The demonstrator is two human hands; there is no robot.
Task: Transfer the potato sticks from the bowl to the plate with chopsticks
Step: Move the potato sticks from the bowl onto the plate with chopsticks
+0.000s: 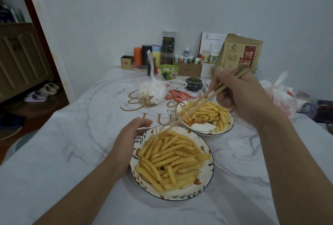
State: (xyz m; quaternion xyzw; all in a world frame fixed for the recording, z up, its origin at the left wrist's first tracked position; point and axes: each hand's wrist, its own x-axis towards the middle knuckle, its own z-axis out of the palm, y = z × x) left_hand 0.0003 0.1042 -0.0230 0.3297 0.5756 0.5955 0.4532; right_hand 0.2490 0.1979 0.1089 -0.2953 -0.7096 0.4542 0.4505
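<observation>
Right hand (239, 97) grips chopsticks (194, 104) — left (126, 143) steadies dish (207, 179).

A knotted plastic bag (153, 92) lies near red sachets (177, 95), behind them a green cup (168, 70).

Two hands in view: left hand (126, 145), right hand (239, 95).

One pair of chopsticks (196, 104), two sticks.

Two patterned dishes holding crinkle-cut potato sticks: near dish (207, 185), far dish (203, 129). Sticks too many to count; the near pile (171, 158) is larger than the far pile (209, 113).

One green flowered bowl (168, 71).

One knotted clear plastic bag (153, 91) of snacks.

One dark lidded pot (194, 84).

Red sachets (180, 95): several, overlapping, exact count unclear.

One brown paper pouch (239, 53).

One desk calendar (212, 42).

Small bottles (185, 57) at the back of the tabletop (72, 152): number uncertain.
</observation>
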